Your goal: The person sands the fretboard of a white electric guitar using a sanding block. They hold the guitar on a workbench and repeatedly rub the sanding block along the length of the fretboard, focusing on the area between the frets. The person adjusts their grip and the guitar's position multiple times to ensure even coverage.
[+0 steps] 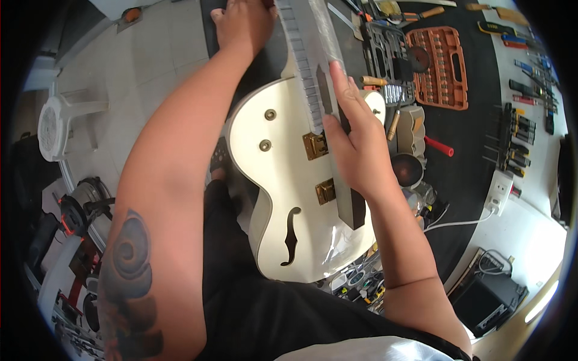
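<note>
A cream hollow-body electric guitar point(280, 180) lies face up in front of me, its neck pointing away. Gold hardware sits on its top, and no strings show on the body. My right hand point(359, 141) grips a long straight grey bar point(346, 195), which runs lengthwise along the fretboard point(299, 54) and out over the body. Part of the fretboard is hidden behind the bar. At the top edge, my left hand point(247, 24) is beside the far part of the neck. Its fingers are partly cut off by the frame, so their grip does not show.
An orange socket case point(438, 69) and loose hand tools lie on the dark bench to the right. Nearby are a red-handled tool point(439, 146) and a round dark container point(407, 170). More tools hang on the wall point(524, 132). A white plastic stool point(54, 128) stands left.
</note>
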Demonstrator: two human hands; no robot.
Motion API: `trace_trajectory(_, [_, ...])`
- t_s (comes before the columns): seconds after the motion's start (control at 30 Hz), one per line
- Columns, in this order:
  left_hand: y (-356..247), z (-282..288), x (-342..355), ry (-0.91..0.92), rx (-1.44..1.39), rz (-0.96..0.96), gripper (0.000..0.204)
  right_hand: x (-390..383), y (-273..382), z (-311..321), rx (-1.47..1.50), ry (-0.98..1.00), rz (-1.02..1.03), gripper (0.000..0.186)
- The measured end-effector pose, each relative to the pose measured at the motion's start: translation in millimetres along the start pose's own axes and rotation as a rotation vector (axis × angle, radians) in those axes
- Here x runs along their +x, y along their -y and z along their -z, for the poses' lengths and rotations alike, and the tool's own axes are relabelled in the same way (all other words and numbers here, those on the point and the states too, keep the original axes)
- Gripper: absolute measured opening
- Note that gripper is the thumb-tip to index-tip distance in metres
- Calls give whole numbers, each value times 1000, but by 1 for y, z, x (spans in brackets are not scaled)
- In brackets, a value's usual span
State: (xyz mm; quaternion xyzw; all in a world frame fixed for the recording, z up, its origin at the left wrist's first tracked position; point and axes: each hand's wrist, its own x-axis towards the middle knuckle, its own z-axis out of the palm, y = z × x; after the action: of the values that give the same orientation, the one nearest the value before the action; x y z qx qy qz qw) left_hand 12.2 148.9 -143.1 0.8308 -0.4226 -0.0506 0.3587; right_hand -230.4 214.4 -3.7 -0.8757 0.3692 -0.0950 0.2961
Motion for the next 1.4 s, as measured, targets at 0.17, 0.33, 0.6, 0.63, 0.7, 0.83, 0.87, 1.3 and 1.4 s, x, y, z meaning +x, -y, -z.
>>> trace_trajectory(0.17, [-8,-13,1,-67,-40,-15,33,87,11,3,-32,-30,57,70])
trace_trajectory(0.33, [2,0,1,-2,-11,6,34,17,6,-7,4,-2,8,73])
trace_trajectory(0.6, [-3,-18,2,-98,36,-56,37,101,11,-7,-102,-57,99,68])
trace_trajectory(0.63, [0,-21,2,-122,44,-62,37,106,11,-7,-130,-76,139,66])
trace_trajectory(0.7, [5,-15,1,-79,22,-49,37,56,12,-8,-38,-26,54,72])
trace_trajectory(0.83, [7,-8,-1,-14,19,9,37,-13,7,-8,-107,31,27,77])
trace_trajectory(0.87, [2,-11,-1,-21,11,-9,37,3,7,-7,-96,8,31,76])
trace_trajectory(1.3, [6,-21,-1,-105,40,-62,43,34,7,-14,-66,-7,66,76])
trace_trajectory(1.4, [-4,-16,2,-54,33,-56,46,93,51,0,-6,53,-202,78])
